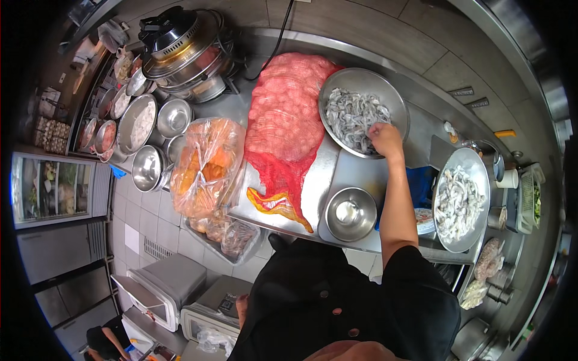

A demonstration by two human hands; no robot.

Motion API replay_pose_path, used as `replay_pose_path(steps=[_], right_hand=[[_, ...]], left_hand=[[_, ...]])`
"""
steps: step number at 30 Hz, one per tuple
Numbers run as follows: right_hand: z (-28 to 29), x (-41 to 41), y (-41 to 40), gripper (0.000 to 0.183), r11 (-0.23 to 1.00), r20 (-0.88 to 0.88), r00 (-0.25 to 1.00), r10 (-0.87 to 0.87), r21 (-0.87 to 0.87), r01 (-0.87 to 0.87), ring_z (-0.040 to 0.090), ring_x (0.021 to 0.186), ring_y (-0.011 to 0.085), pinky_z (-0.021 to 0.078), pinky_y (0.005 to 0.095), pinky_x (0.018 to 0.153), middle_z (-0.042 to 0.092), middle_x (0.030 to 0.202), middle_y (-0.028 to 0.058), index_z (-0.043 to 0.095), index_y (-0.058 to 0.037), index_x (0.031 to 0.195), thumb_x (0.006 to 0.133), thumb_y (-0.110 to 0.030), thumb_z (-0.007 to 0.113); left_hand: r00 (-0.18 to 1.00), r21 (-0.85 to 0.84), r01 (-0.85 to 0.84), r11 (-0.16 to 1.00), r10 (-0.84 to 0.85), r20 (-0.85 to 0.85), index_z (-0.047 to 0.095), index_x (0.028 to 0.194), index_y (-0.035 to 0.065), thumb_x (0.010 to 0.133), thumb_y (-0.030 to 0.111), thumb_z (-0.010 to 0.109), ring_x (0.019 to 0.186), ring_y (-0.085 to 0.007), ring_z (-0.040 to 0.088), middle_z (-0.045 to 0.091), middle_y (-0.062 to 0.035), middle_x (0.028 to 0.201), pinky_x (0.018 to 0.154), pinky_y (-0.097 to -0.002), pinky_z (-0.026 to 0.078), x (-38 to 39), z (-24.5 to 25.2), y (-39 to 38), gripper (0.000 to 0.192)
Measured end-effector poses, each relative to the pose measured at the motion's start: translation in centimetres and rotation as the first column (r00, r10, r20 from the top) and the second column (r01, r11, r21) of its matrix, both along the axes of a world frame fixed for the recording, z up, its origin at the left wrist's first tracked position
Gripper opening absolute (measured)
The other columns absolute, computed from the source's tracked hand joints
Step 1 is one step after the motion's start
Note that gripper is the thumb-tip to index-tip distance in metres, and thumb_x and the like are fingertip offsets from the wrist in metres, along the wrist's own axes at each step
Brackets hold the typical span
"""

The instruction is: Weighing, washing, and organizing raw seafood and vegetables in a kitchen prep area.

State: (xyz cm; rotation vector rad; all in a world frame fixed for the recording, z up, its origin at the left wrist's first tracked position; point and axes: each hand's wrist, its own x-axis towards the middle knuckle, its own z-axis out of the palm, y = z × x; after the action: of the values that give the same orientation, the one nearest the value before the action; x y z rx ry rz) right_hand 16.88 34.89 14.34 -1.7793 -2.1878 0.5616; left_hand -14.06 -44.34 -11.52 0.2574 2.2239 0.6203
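Note:
My right hand reaches into a wide steel bowl at the back of the counter. Grey raw shrimp fill much of that bowl. The fingers are curled down at the shrimp's near edge, and the fingertips are partly hidden, so a hold cannot be made out. Only a small part of my left hand shows, hanging low beside my black jacket and away from the counter. Closer to me stands a small steel bowl on a pale board. A second wide bowl with paler shrimp is to the right.
A stuffed red mesh sack lies left of the shrimp bowl. Beyond it are a clear bag of orange food, steel bowls and a large metal cooker. A person is at lower left, near grey bins.

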Motion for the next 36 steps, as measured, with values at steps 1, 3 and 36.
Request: replay_pose_path(steps=[1, 3, 36], right_hand=[[-0.1, -0.8, -0.2, 0.015, 0.998, -0.035, 0.998, 0.056, -0.014, -0.057, 0.07, 0.078, 0.0334, 0.0533, 0.0416, 0.073, 0.072, 0.08, 0.0157, 0.074, -0.0082, 0.085, 0.076, -0.019, 0.073], [-0.6, -2.2, -0.5, 0.016, 0.985, -0.108, 0.981, 0.164, -0.037, -0.169, 0.069, 0.081, 0.0349, 0.0531, 0.0422, 0.074, 0.072, 0.085, 0.0171, 0.074, -0.0086, 0.089, 0.078, -0.019, 0.071], [-2.0, 0.1, 2.0, 0.025, 0.94, -0.396, 0.917, 0.05, -0.291, -0.177, 0.067, 0.077, 0.0224, 0.0518, 0.035, 0.064, 0.071, 0.088, 0.011, 0.071, -0.0052, 0.099, 0.078, -0.016, 0.077]], left_hand=[[1.0, -0.042, 0.014, 0.999, -0.015, -0.012, 0.069, 0.103, -0.001, 0.088, 0.022, 0.069, 0.087, -0.0265, 0.07, 0.072, -0.0155, 0.093, 0.078, -0.0375, 0.054, 0.2, -0.2, 0.0, 0.028], [0.999, -0.106, 0.03, 0.994, -0.031, -0.013, 0.071, 0.104, -0.002, 0.087, 0.025, 0.069, 0.091, -0.027, 0.07, 0.074, -0.0161, 0.095, 0.084, -0.0385, 0.053, 0.3, -0.2, 0.4, 0.031], [0.993, 0.066, -0.101, 0.993, 0.096, 0.072, 0.069, 0.097, -0.0035, 0.087, 0.017, 0.073, 0.075, -0.0149, 0.065, 0.071, -0.0086, 0.083, 0.067, -0.0292, 0.05, -2.2, 3.6, 3.0, 0.023]])
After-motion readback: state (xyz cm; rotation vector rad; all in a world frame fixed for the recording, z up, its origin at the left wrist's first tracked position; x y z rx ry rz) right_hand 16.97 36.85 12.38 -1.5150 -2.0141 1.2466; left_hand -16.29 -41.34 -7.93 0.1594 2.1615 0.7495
